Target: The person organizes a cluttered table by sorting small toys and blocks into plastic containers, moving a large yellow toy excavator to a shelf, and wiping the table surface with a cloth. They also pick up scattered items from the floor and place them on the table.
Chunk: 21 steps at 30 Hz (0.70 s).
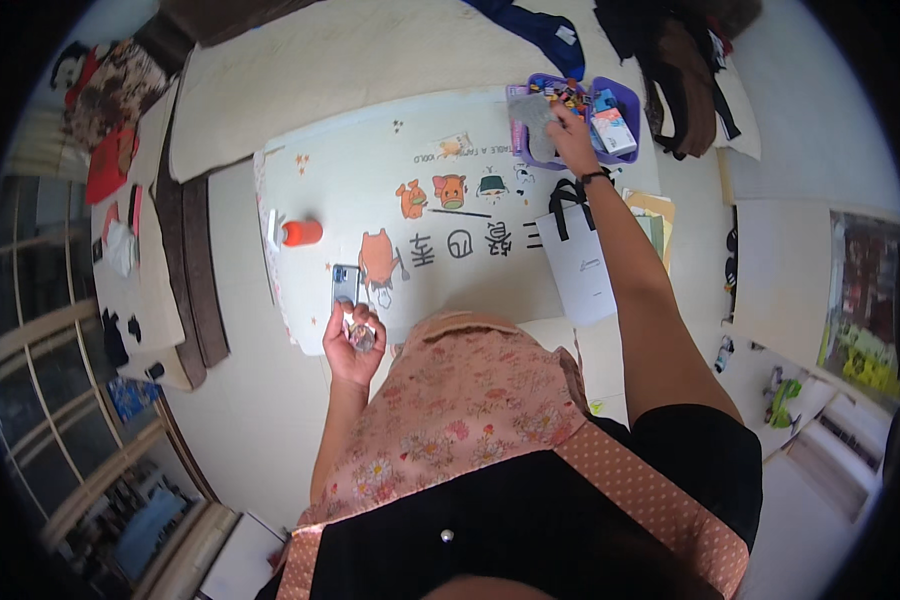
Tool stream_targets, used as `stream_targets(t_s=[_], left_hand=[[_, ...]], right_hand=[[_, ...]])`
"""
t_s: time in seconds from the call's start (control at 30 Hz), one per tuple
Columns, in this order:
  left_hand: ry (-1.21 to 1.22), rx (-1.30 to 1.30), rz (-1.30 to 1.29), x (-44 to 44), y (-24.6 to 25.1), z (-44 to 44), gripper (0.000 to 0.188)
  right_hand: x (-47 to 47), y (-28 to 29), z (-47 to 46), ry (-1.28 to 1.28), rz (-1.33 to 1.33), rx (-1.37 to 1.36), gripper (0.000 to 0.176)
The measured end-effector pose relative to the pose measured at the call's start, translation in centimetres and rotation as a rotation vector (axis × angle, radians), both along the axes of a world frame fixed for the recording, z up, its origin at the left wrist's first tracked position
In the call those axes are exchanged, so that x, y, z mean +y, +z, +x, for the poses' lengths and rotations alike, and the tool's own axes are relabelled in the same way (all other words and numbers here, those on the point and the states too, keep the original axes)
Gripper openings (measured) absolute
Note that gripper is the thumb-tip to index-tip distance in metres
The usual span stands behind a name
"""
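My left hand [355, 349] is at the table's near left edge, its fingers curled around a small clear round object [361, 337]. Beside those fingers a smartphone [346, 283] lies on the printed tablecloth [315, 172]. My right hand [572, 140] reaches to the far right, pinching a grey cloth [532, 112] that hangs over the edge of a purple basket [529, 157]. Small colourful pieces [566, 96] fill that basket. In the purple compartment next to it stands a white and pink box [613, 132].
An orange bottle [302, 233] lies at the table's left. Near my right forearm are a white bag with black handles [581, 270] and some papers [651, 217]. A beige sofa [270, 97] runs along the far side, with dark blue clothing [544, 37] on it.
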<state>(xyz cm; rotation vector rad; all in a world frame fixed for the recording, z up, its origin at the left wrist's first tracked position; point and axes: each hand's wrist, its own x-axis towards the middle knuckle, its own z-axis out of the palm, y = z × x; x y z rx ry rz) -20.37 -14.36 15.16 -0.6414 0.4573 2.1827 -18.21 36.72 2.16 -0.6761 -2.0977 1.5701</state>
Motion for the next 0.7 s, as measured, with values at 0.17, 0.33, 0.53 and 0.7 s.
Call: stream_targets(t_s=[0.17,0.33,0.53,0.7], left_hand=[[0.105,0.027,0.023,-0.8,0.5,0.0,0.023],[0.208,-0.024,0.052,-4.1,0.2,0.3,0.022],[0.257,0.001,0.008,-10.2,-1.2,0.4,0.023],[0.121,-0.031,-0.197,-17.4,-2.8,-1.6,0.022]], right_hand=[[-6.9,2.7,2.1,-0.016,-0.026,0.142,0.01],[-14.1,0.1,4.0,0.126,0.012,-0.092,0.006],[-24.2,0.5,3.2,0.509,0.285,-0.564,0.027],[-26.5,-5.6,1.9,0.468,0.555,-0.958,0.031]])
